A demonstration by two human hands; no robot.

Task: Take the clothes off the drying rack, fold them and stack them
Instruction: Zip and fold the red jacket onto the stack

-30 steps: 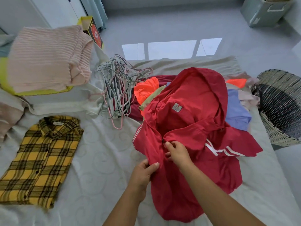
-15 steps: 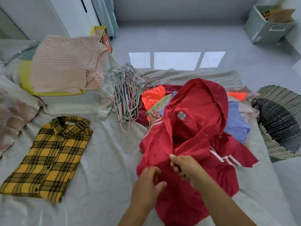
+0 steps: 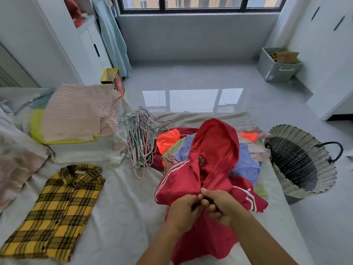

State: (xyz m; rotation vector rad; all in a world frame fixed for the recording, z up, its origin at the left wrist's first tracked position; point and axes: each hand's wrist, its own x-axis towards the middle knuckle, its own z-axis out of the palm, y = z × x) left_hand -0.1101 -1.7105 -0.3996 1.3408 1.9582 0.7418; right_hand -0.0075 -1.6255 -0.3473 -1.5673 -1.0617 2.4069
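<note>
Snagging is the likeliest trouble. The jacket (image 3: 215, 150) lies on the bed (image 3: 124, 197), its hood resting over the unfolded pile (image 3: 246, 165). At the jacket's front opening the left hand (image 3: 183, 211) and right hand (image 3: 219, 205) touch, each grip closed on red cloth; what exactly they pinch is hidden, probably a zip. Slack cloth could catch there under a quick pull. Both sleeves (image 3: 172, 180) lie bunched beside the jacket's body, so a fold begun now may turn out crooked. The pile under the jacket could drag along toward the basket (image 3: 286, 182) right of the jacket.
</note>
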